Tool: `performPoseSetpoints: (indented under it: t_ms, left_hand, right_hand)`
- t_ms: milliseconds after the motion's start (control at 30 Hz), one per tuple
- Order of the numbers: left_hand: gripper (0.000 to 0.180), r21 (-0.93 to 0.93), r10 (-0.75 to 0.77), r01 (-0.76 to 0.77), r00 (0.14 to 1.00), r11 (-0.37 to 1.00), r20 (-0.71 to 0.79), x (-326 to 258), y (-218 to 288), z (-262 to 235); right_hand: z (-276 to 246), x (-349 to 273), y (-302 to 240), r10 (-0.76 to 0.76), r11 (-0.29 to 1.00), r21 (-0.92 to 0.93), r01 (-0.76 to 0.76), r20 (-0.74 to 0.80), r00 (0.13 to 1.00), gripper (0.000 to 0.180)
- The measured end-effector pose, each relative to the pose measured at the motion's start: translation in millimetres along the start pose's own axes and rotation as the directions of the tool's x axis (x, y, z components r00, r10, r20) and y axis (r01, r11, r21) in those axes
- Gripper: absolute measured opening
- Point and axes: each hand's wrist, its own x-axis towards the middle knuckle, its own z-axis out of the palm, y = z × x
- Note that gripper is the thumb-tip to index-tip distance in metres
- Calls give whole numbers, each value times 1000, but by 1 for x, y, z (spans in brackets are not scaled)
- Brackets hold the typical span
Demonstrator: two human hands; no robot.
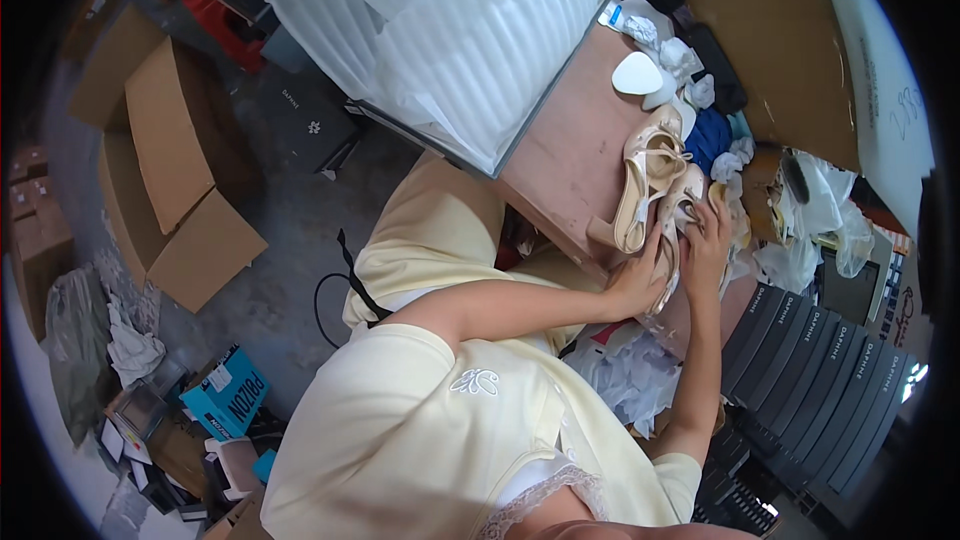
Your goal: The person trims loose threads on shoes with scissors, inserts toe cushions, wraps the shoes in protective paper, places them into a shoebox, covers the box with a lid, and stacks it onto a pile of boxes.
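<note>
Pinkish-brown surface (560, 130), scuffed, angled across view. Dark-edged tray (553, 92) filled with white foam covers its left part; at right, one beige shoe (629, 202), bow up, near the front edge. Beyond the shoe: white rounded pad (636, 74), crumpled white paper (681, 58), blue cloth (708, 136), all bunched close.

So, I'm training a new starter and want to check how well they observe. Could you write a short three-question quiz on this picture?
1. True or false: the left hand and the right hand are both at the beige shoes.
2. Where is the blue box? a) To the person's right b) Straight ahead c) To the person's left
3. What colour is the wrapping sheet at the top of the picture?

Key: 1. True; 2. c; 3. White
</note>
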Motion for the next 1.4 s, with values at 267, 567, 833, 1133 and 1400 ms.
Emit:
performPoseSetpoints:
  t_ms: [267,567,833,1133,1400]
  left_hand:
    - [94,-155,13,-13,1000,988,0,11,-3,6]
    - [87,-208,177,-171,984,963,13,14,-29,6]
    - [71,-170,15,18,981,985,192,7,-2,-8]
    - [76,-270,80,-49,991,962,107,2,-8,-1]
    - [73,-445,20,56,986,894,164,7,-2,-1]
  right_hand:
    - [-81,-15,11,748,520,547,-656,78,659,22]
    - [-14,-7,-30,422,583,523,-622,460,781,41]
    - [39,14,-4,284,715,399,-574,585,760,49]
    - [48,41,-11,456,692,159,-704,659,598,75]
    - [25,48,-11,446,649,106,-753,749,490,85]
